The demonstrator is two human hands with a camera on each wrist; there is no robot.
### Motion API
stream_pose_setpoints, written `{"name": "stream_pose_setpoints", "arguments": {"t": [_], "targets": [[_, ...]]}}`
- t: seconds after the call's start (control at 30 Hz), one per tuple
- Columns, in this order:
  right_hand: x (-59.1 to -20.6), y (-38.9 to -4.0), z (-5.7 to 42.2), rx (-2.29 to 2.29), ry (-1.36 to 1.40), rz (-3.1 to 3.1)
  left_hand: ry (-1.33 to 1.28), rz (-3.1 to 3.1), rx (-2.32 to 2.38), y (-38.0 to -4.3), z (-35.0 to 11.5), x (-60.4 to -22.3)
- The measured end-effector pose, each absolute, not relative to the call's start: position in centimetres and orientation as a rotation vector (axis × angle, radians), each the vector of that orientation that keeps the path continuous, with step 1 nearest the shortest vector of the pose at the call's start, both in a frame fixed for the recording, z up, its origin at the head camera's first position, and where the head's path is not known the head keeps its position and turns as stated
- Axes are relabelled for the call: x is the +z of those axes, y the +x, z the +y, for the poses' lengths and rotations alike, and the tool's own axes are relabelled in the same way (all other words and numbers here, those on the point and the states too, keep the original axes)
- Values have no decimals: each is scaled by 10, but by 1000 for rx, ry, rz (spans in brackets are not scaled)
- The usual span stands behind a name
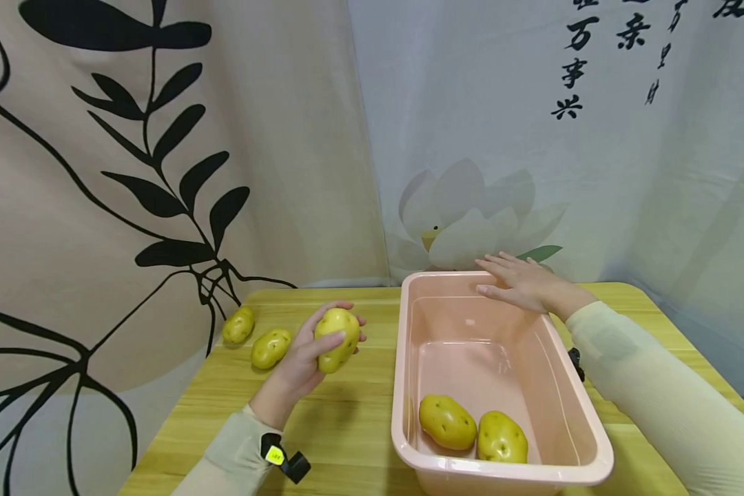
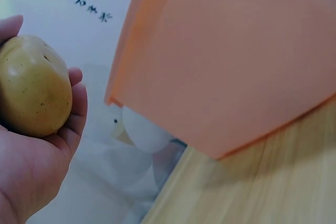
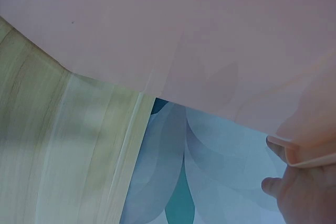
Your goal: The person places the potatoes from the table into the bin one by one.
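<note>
My left hand (image 1: 300, 362) holds a yellow potato (image 1: 337, 339) above the table, left of a pink basin (image 1: 399, 386); its thumb and fingers curl round the potato, which the left wrist view also shows in the palm. On the far right corner of the basin's rim rests my right hand (image 1: 527, 284), its fingers extended over the edge. Inside the basin, at the near end, a potato (image 1: 448, 421) lies beside another potato (image 1: 502, 438). Two more sit on the table beyond my left hand: one potato (image 1: 271, 348) close by and a second potato (image 1: 238, 325) farther left.
The wooden table (image 1: 359, 427) carries everything. Behind its far edge hangs a curtain (image 1: 297, 172) printed with black leaves, a pale lotus and dark characters. The basin's high walls stand between my two arms.
</note>
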State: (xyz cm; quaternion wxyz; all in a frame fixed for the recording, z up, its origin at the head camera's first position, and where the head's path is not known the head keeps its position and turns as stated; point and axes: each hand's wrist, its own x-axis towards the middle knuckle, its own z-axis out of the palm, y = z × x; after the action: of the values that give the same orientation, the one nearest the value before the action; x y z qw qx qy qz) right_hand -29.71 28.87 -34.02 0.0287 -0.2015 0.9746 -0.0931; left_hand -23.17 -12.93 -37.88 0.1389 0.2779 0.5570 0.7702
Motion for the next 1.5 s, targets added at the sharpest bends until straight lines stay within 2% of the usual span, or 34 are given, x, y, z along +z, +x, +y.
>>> {"name": "stream_pose_setpoints", "arguments": {"t": [0.83,1.5], "targets": [[-344,-296,289,-323,-610,3028,1053,1519,2119,-229,-75,-330],[-343,-297,287,-310,-590,3031,1109,1426,2037,-230,-33,-322]]}}
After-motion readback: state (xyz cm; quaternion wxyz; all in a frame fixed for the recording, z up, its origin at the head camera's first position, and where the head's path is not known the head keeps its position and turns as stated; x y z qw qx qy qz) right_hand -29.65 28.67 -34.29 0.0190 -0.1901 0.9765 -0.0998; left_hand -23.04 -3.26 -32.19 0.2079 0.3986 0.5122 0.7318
